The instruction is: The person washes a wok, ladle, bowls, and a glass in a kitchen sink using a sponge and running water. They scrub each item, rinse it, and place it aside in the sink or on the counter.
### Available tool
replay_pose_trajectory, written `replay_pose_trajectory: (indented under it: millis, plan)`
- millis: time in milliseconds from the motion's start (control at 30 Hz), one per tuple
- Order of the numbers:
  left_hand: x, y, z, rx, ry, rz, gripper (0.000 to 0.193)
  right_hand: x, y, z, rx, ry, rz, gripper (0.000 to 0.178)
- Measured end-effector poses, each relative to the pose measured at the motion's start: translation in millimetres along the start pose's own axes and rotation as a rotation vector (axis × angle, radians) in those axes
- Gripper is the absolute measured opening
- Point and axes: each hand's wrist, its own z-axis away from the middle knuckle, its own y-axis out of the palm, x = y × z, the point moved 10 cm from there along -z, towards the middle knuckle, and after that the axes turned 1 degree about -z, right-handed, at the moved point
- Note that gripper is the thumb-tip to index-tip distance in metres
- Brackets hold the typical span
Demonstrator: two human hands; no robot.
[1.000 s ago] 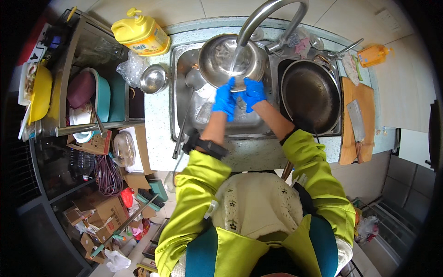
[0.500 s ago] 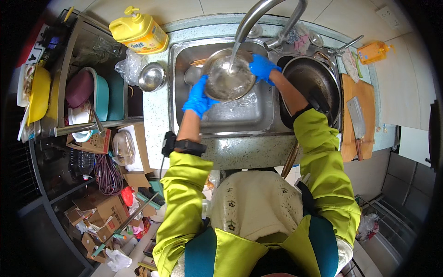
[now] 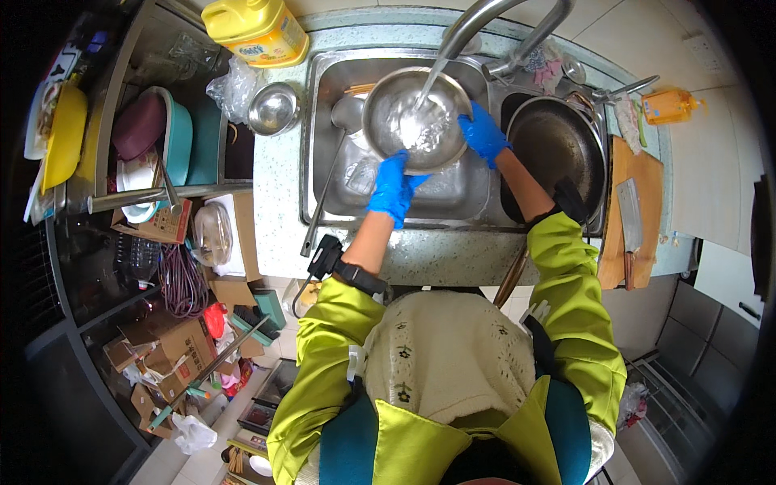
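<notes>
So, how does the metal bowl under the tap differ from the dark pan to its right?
Colour: the metal bowl is bright silver, while the dark pan is brownish-black. Water: a stream runs into the bowl; none runs into the pan. Handling: the gloved left hand and right hand grip the bowl's rim, while neither holds the pan. Both are round and open-topped.
</notes>
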Motion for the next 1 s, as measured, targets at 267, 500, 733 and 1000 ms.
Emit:
replay_pose_trajectory:
  millis: [267,500,733,1000]
  plan:
    - [-114,43,12,-0.068,0.750,-1.351,0.043,18,29,13,0.256,-0.481,0.407,0.035]
    - [-195,96,127,-0.007,1.205,-1.489,0.073,-76,26,-29,0.015,0.011,0.440,0.040]
    - [-222,-91,188,-0.240,0.900,-0.362,0.055,-180,113,1,-0.190,0.897,-0.971,0.076]
    - [-157,-214,182,-0.375,0.246,-0.150,0.040,-94,105,-5,0.255,0.058,0.604,0.060]
